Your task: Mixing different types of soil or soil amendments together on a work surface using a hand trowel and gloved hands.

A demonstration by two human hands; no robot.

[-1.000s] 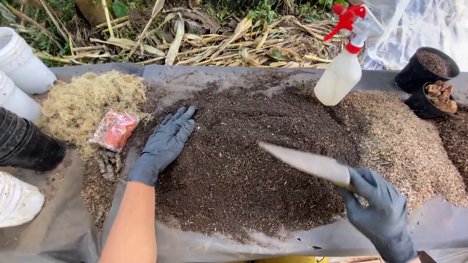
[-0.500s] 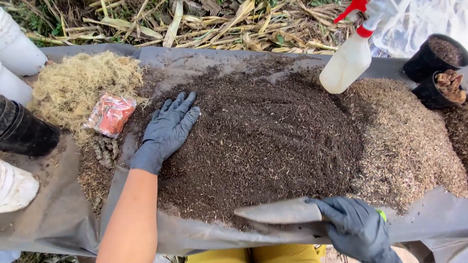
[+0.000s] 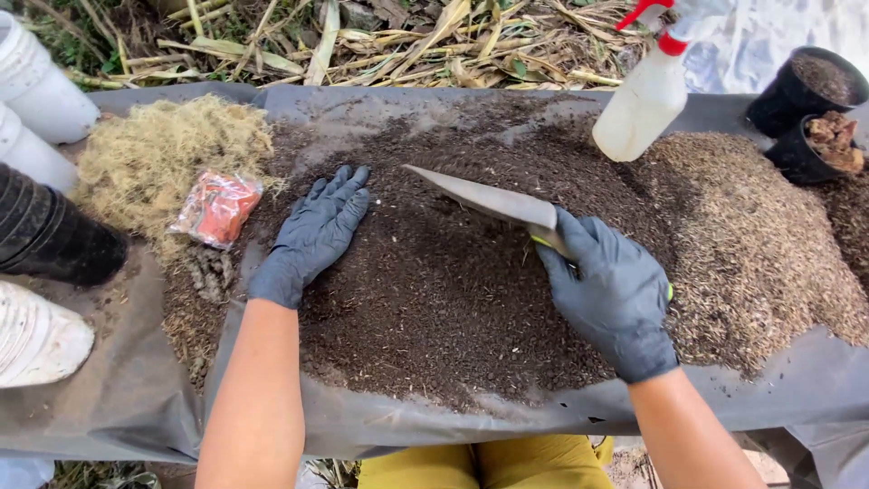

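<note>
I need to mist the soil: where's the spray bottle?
Head view, upper right: the spray bottle lies at the soil pile's far edge, beyond the right hand.

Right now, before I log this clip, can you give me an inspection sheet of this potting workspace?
Surface: grey sheet spread as a work surface, sagging at the near edge.
Job's things: dark soil pile in the middle; trowel with its blade over the pile.
Clutter: straw-coloured fibre heap, red packet, spray bottle, light brown husk pile, black pots at right, white and black containers at left.
Hands: left hand gloved, flat on the soil; right hand gloved, gripping the trowel handle.
Cables: nothing seen.
Surroundings: dry leaves and stalks beyond the sheet.
</note>
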